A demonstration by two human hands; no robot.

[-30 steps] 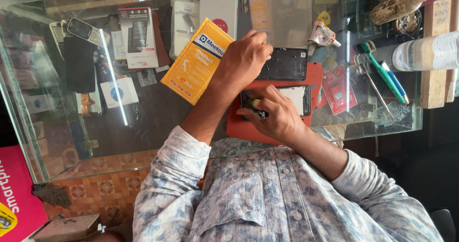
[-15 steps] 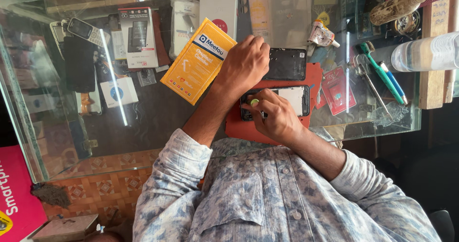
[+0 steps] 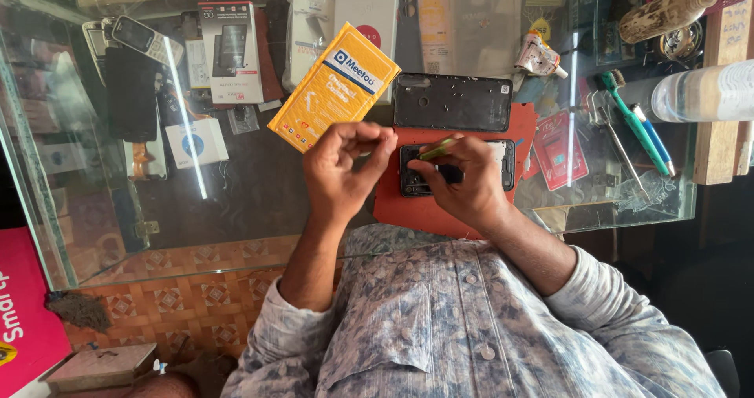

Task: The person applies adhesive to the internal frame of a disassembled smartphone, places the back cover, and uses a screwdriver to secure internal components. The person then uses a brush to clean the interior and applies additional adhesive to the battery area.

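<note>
Since half a second ago, our left hand has lifted off the black back cover and drawn back toward us; it now hovers above the counter, fingers curled with thumb and forefinger pinched together. Whether something tiny sits in that pinch, we cannot tell.

Our right hand is closed around a slim yellow-green pry tool and rests on the opened smartphone, which lies on a red work mat near the counter's near edge, just in front of our body. The detached back cover lies just beyond it on the same mat. A yellow accessory box sits beside the mat toward the counter's middle; a green-handled tool and tweezers lie toward the right edge.

Assessment: the phone is light, thin and rigid, but with its rear exposed it should be treated as fragile. Its smooth frame may slide on the mat. We judge the safest hold is by the long side edges, keeping fingers off the open interior and the camera end. The pry tool looks like light plastic that will flex under load.
</note>
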